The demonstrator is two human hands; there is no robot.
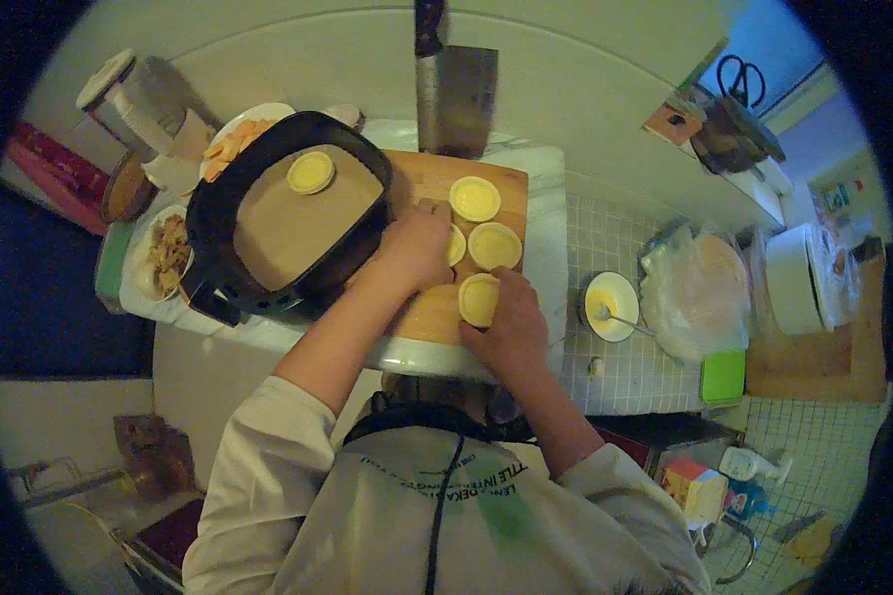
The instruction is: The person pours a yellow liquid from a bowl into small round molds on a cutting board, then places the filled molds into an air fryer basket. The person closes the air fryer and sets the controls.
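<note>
My left hand (417,247) curls over a small egg tart (457,245), hiding most of it. My right hand (511,325) has its fingers around the rim of a second tart (478,300), near the front of the wooden cutting board (424,320). Beyond them on the board sit two more yellow-filled tarts, a far one (475,198) and a middle one (495,247). To the left stands a black air fryer basket (312,286) lined with brown baking paper (305,230). One tart (311,172) rests on that paper towards the back.
A cleaver (458,100) hangs at the wall behind the board. Left of the basket are a plate of orange chunks (242,145) and a bowl of brown food (170,253). On the tiled counter to the right stand a white bowl with a spoon (612,294) and a plastic bag (696,297).
</note>
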